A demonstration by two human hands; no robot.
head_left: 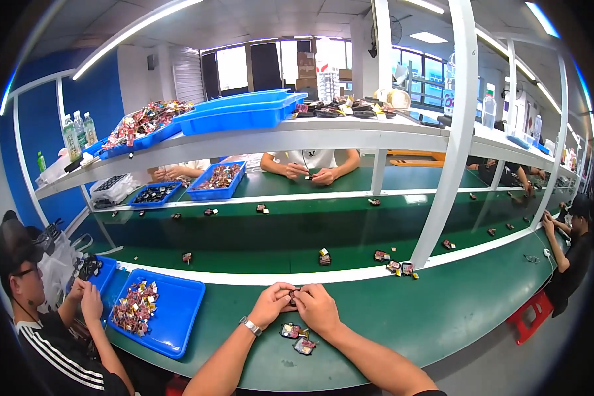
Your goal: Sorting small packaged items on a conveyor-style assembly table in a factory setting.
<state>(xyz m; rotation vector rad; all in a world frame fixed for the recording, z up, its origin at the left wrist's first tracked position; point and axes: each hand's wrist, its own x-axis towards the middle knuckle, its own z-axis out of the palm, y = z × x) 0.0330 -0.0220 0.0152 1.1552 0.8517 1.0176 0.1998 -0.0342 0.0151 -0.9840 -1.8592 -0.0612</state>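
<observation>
Near the front of the green bench (389, 317), my left hand (268, 306) and my right hand (318, 310) meet with fingertips pinched together. Between them is a small dark part (293, 296), mostly hidden by the fingers. It resembles the black-cased electronic modules lying about, but its details are too small to make out. Just below my hands, between the forearms, lie two such modules: a red-and-black one with a yellow tab (293, 330) and a paler one (304, 346). My left wrist wears a metal-banded watch (250, 325).
A blue tray (190, 310) of small red boards stands left, beside a co-worker (59, 330). Beyond a white rail (270, 280), modules sit spaced along a green belt (277, 247). Several modules (406, 269) gather by a white post (445, 158). A loaded shelf (323, 136) hangs above.
</observation>
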